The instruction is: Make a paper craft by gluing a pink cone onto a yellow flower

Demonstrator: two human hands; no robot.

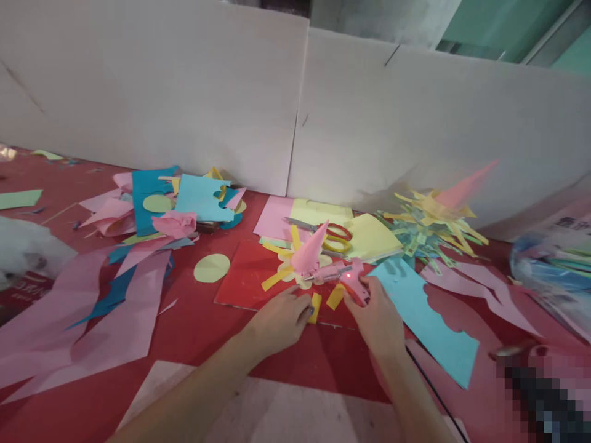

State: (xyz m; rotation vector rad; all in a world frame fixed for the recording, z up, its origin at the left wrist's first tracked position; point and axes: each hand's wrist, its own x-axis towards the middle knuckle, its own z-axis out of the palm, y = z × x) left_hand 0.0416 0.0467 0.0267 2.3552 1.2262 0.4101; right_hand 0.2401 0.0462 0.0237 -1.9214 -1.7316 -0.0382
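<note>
My right hand (376, 317) is wrapped round the handle of a pink hot glue gun (353, 277) with a small red light on it. The gun's nozzle points left, close to the base of a pink paper cone (310, 249). That cone stands upright on a pale yellow paper flower (282, 271), with yellow strips (277, 279) spreading out from it. My left hand (281, 317) is just in front of the flower, fingers curled and closed at a short yellow paper strip (315, 307). Beneath the flower lies a red board (235, 289).
Behind the cone lie scissors (339, 237) on pink and yellow paper sheets. A fringed paper piece with a cone (462, 194) stands at right. Blue paper (429, 314) lies by my right hand; a black cord (431, 387) runs below it. Scraps (138, 209) and a yellow disc (211, 268) lie left.
</note>
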